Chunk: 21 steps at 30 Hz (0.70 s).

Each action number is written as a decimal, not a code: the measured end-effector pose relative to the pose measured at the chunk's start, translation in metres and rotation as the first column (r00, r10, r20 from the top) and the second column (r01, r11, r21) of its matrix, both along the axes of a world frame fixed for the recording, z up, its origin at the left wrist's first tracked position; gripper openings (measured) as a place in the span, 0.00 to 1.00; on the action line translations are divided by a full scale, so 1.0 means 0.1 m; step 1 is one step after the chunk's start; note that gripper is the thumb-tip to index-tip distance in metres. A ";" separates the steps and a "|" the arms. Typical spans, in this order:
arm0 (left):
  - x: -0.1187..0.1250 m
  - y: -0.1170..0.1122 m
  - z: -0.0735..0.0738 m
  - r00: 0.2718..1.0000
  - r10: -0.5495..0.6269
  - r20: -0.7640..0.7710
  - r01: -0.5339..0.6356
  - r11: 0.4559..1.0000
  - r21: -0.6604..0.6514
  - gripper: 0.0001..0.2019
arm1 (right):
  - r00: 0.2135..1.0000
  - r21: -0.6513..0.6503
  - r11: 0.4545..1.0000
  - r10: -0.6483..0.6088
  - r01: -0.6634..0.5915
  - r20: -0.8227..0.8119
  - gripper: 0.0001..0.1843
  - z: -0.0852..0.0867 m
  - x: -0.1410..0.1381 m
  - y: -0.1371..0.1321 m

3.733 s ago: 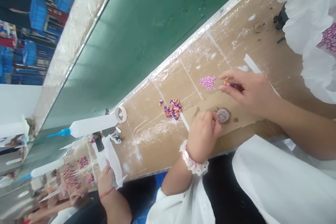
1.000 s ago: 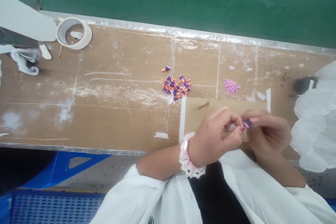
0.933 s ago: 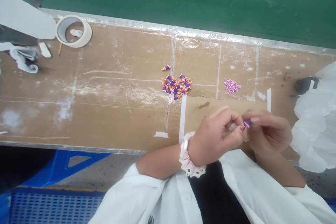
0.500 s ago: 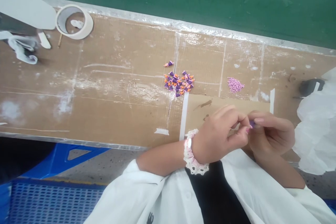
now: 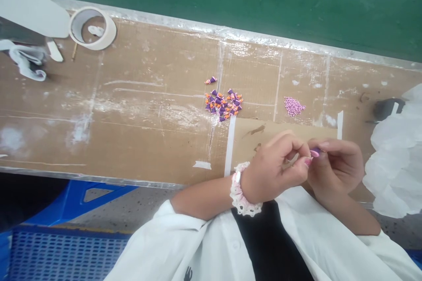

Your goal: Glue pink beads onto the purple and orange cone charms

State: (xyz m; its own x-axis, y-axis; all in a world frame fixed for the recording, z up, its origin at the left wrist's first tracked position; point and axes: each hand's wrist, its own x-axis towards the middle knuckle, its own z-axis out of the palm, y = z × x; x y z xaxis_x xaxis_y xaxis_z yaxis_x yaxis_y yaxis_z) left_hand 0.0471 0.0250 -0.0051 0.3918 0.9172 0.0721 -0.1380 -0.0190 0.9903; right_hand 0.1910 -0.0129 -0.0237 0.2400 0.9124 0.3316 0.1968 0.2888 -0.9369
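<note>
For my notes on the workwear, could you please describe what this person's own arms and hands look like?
White shirt sleeves, over a black garment, stop short of the wrists. The left hand has a frilly white-and-pink scrunchie at its wrist; the right hand wears nothing visible.

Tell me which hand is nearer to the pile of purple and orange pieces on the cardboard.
Left. The left hand lies below and to the right of the pile of purple and orange pieces; the right hand lies farther right, past the left hand.

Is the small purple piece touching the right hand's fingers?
Touching: the head view shows the small purple piece pressed against the right hand's fingers, with no gap visible.
</note>
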 end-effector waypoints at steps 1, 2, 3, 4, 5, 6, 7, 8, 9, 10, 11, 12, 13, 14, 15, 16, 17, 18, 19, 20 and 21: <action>0.00 -0.01 -0.02 0.999 -0.011 0.033 0.013 0.999 -0.040 0.05 | 1.000 0.000 1.000 -0.003 0.003 0.001 0.08 0.00 -0.01 0.00; 0.01 -0.02 -0.03 0.997 -0.022 0.072 0.028 0.996 -0.084 0.06 | 1.000 0.002 1.000 -0.005 0.005 0.006 0.08 0.00 -0.02 0.00; 0.01 -0.03 -0.05 0.993 -0.034 0.115 0.050 0.990 -0.134 0.07 | 1.000 0.007 1.000 -0.007 0.007 0.016 0.09 0.00 -0.02 -0.01; 0.02 -0.04 -0.07 0.986 -0.045 0.158 0.075 0.980 -0.184 0.08 | 0.999 0.023 1.000 -0.013 0.013 0.029 0.10 0.00 -0.02 -0.01; 0.02 -0.05 -0.08 0.979 -0.052 0.197 0.098 0.968 -0.230 0.10 | 0.999 0.044 0.999 -0.021 0.019 0.042 0.10 0.00 -0.02 -0.01; 0.03 -0.05 -0.09 0.972 -0.056 0.227 0.117 0.957 -0.266 0.11 | 0.998 0.065 0.998 -0.025 0.022 0.056 0.11 -0.01 -0.01 -0.01; 0.03 -0.06 -0.10 0.967 -0.056 0.250 0.130 0.948 -0.291 0.12 | 0.997 0.083 0.996 -0.020 0.014 0.073 0.12 -0.01 0.00 -0.01; 0.04 -0.06 -0.10 0.962 -0.053 0.267 0.136 0.943 -0.304 0.13 | 0.996 0.095 0.996 -0.007 -0.001 0.090 0.13 -0.01 0.01 -0.02; 0.04 -0.06 -0.10 0.960 -0.052 0.275 0.139 0.941 -0.308 0.13 | 0.994 0.105 0.994 0.012 -0.024 0.111 0.14 -0.01 0.03 -0.02; 0.04 -0.06 -0.10 0.959 -0.052 0.278 0.140 0.942 -0.306 0.13 | 0.990 0.111 0.992 0.037 -0.052 0.135 0.16 -0.01 0.05 -0.02; 0.04 -0.06 -0.09 0.960 -0.054 0.276 0.140 0.943 -0.301 0.13 | 0.985 0.116 0.990 0.059 -0.079 0.164 0.18 -0.01 0.06 -0.02; 0.03 -0.06 -0.08 0.961 -0.059 0.270 0.140 0.946 -0.291 0.12 | 0.978 0.127 0.987 0.072 -0.098 0.195 0.19 0.00 0.08 -0.02; 0.03 -0.06 -0.07 0.964 -0.061 0.259 0.135 0.951 -0.278 0.12 | 0.972 0.138 0.985 0.075 -0.108 0.223 0.21 0.00 0.09 -0.02; 0.03 -0.05 -0.06 0.969 -0.061 0.240 0.125 0.957 -0.261 0.12 | 0.966 0.151 0.982 0.073 -0.113 0.249 0.22 0.00 0.11 -0.01; 0.02 -0.05 -0.05 0.974 -0.052 0.219 0.106 0.965 -0.240 0.11 | 0.960 0.160 0.980 0.068 -0.115 0.273 0.22 0.00 0.12 -0.02; 0.02 -0.05 -0.04 0.980 -0.041 0.197 0.085 0.972 -0.218 0.11 | 0.954 0.170 0.979 0.063 -0.117 0.294 0.23 -0.01 0.13 -0.02; 0.02 -0.05 -0.03 0.984 -0.027 0.176 0.061 0.979 -0.195 0.10 | 0.949 0.183 0.976 0.057 -0.119 0.311 0.24 -0.01 0.14 -0.02; 0.02 -0.04 -0.02 0.987 -0.014 0.162 0.042 0.985 -0.170 0.09 | 0.943 0.197 0.972 0.058 -0.129 0.327 0.25 -0.02 0.15 -0.03; 0.02 -0.04 -0.01 0.988 -0.005 0.156 0.028 0.989 -0.146 0.08 | 0.940 0.207 0.968 0.066 -0.142 0.335 0.27 -0.03 0.16 -0.03; 0.02 -0.04 -0.01 0.987 -0.003 0.158 0.022 0.992 -0.123 0.06 | 0.943 0.193 0.970 0.083 -0.151 0.322 0.29 -0.04 0.17 -0.04; 0.02 -0.03 0.00 0.986 -0.007 0.166 0.025 0.994 -0.105 0.05 | 0.953 0.140 0.978 0.107 -0.152 0.284 0.31 -0.04 0.18 -0.04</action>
State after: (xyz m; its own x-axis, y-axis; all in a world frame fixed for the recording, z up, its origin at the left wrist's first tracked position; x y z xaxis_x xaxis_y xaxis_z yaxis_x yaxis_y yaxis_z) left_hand 0.0491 0.0218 -0.0053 0.3974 0.9168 0.0399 -0.2995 0.0885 0.9500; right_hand 0.2091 -0.0174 -0.0278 0.0028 0.8596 0.5109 0.3899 0.4695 -0.7922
